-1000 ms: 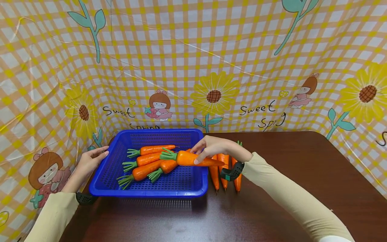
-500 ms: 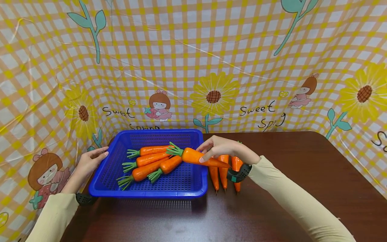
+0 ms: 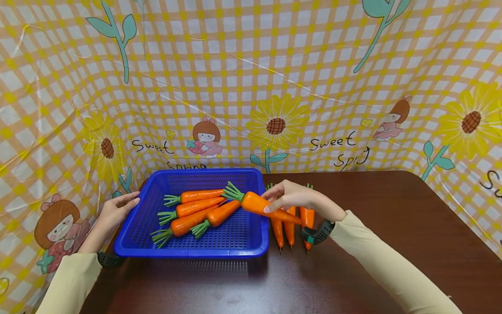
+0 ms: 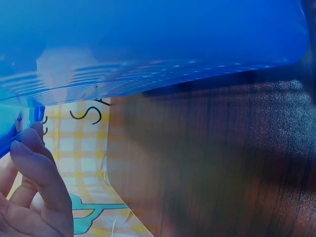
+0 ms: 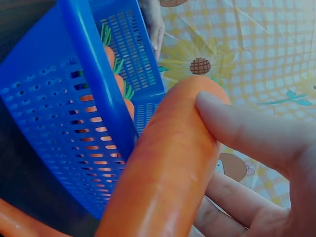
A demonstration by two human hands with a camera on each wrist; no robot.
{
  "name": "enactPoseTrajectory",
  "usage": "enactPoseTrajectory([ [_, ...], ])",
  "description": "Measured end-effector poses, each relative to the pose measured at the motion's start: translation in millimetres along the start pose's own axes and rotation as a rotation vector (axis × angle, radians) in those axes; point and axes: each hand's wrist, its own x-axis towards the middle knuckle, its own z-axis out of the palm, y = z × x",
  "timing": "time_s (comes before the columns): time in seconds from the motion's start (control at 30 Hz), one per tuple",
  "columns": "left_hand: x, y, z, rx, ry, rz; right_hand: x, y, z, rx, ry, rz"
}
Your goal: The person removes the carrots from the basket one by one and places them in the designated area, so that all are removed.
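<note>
My right hand (image 3: 296, 196) holds a carrot (image 3: 256, 203) between thumb and fingers, above the right rim of the blue plastic basket (image 3: 188, 252). The carrot's cut green stalks point left over the basket and its tip slants down to the right. In the right wrist view the thumb presses on the thick end of the carrot (image 5: 173, 148). At the basket's left side, my left hand (image 3: 115, 213) pinches the rim with fingertips and thumb. Inside lie several carrots (image 3: 223, 213), stalks to the left. Three more carrots (image 3: 277, 233) lie on the table beside the basket, partly hidden by my right hand.
The dark brown wooden table (image 3: 376, 209) extends right and in front of the basket. Close behind and at both sides hangs a checked cloth (image 3: 235, 78) printed with sunflowers. A black band (image 3: 317, 232) circles my right wrist.
My right hand has moved to the right with the carrot, from over the basket's inside to over its right rim. My left hand stays on the left rim, and the basket has not moved.
</note>
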Motion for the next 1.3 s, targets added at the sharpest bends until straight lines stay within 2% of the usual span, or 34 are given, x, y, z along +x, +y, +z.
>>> enactPoseTrajectory([
  [0.4,0.0,-3.3,2.2,-0.029,0.004,0.007,-17.3,9.5,6.4,0.059,0.074,-0.028],
  [0.77,-2.7,-3.6,2.0,-0.014,0.011,0.029,-29.4,18.2,11.9,0.155,0.109,0.0],
  [0.93,-1.8,-3.9,1.6,-0.027,0.008,0.018,-32.5,21.2,12.0,0.139,0.143,0.019],
  [1.1,-2.0,-4.0,1.1,0.0,0.006,0.014,-35.7,23.8,12.3,0.132,0.153,0.044],
  [1.3,-1.9,-3.0,1.4,0.002,0.001,0.015,-42.3,28.9,13.0,0.163,0.179,0.067],
])
